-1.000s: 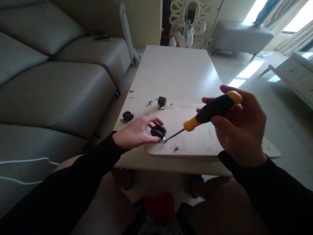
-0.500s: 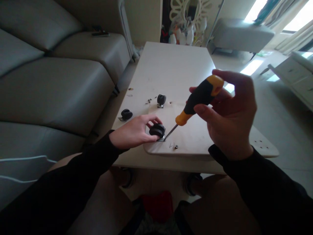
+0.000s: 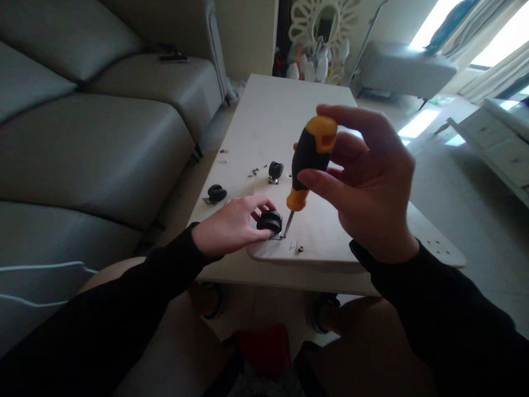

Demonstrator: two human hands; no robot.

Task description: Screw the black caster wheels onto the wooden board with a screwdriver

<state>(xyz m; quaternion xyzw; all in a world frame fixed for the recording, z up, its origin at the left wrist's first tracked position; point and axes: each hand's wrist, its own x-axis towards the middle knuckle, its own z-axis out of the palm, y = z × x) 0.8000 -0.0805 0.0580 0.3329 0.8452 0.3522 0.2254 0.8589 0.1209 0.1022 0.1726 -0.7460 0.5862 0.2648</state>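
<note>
A grey sofa [image 3: 95, 149] fills the left of the frame, its front edge running close beside the bench. The pale bench [image 3: 285, 110] extends from lower centre to upper centre and carries a round-cornered board [image 3: 330, 237]; the right hand and forearm mask part of both. Upper right: a grey upholstered seat [image 3: 407, 66]; right edge: a white drawer unit [image 3: 491, 149]; top centre: a white-framed mirror [image 3: 325, 25]. A red object [image 3: 264, 350] lies at bottom centre, between the legs.

The right hand [image 3: 367, 182], right of centre, has its grip closed round the handle of a yellow-and-black screwdriver [image 3: 312, 160], tilted, its tip at the right corner of a caster plate; contact with a screw is too small to confirm. The left hand [image 3: 237, 223], at centre, has a narrow grip, thumb and fingers about the held caster [image 3: 269, 222], which sits near the board's left front corner, partly covered by the fingers. Two further casters stand near: the rear caster [image 3: 275, 170] above it, the left caster [image 3: 216, 193] beyond the left wrist. Smallest are a metal fitting [image 3: 300, 249], right of the plate, and loose screws [image 3: 254, 172], left of the rear caster.
</note>
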